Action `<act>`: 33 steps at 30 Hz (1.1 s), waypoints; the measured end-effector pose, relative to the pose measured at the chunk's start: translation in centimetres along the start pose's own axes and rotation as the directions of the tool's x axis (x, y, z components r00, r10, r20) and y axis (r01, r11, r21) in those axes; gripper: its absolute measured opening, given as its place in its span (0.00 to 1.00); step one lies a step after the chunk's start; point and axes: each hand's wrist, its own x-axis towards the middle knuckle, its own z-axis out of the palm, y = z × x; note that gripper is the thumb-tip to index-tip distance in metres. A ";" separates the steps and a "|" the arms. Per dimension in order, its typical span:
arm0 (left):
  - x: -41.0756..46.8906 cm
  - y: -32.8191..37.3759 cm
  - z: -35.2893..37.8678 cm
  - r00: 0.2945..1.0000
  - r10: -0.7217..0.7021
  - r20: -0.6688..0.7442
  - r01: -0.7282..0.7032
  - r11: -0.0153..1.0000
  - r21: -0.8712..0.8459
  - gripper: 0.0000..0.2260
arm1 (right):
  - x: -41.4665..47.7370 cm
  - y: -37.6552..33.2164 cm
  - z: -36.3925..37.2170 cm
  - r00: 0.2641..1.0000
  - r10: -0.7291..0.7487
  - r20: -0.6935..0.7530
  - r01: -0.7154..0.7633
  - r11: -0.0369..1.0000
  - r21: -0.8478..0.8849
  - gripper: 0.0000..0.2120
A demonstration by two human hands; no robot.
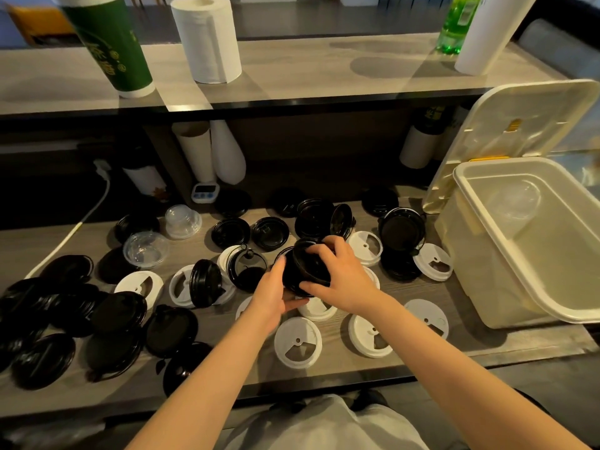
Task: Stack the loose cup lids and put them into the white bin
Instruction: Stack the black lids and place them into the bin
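A grey shirt [324,423] sits closest, and two bare forearms reach out from it over the counter [422,352]. The hands meet around a short stack [308,269] of black lids held tilted just above the surface. The right hand [344,280] grips it from the top, fingers curled over the upper rim and thumb pressed to the near edge. The left hand [271,297] cups it from the other side, thumb up along the side and fingers tucked beneath (how tightly they curl I cannot tell).

The stack is glossy and dark, its rims nested unevenly. Around it lie loose lids: black lids [120,311] heaped to the left and scattered behind, white lids [298,342] flat just below the hands, and clear lids [146,250] farther left.

The bin [487,280] stands at the right end of the grey wood-grain counter, well apart from the hands, its cover [519,125] propped up behind it; something clear and round lies at its far end.

A raised shelf [308,69] behind carries a green cup [110,43], a paper roll [207,37] and a green bottle [457,24]. Below it sits a small timer [203,193].
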 end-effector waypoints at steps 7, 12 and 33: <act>0.0 0.4 -0.1 1.000 -0.016 -0.009 0.015 0.994 -0.104 0.15 | 0.1 -0.5 0.3 0.994 -0.059 0.095 0.064 0.997 -0.051 0.40; -0.1 0.6 -0.3 0.998 0.002 0.060 0.000 1.000 -0.026 0.15 | -0.2 -0.5 0.4 0.990 -0.091 0.107 0.105 0.986 -0.130 0.41; 3.0 2.4 1.0 0.941 0.309 -0.139 -0.245 0.903 0.352 0.15 | 0.3 9.8 -5.8 0.933 0.326 -0.154 -0.346 0.930 -0.121 0.22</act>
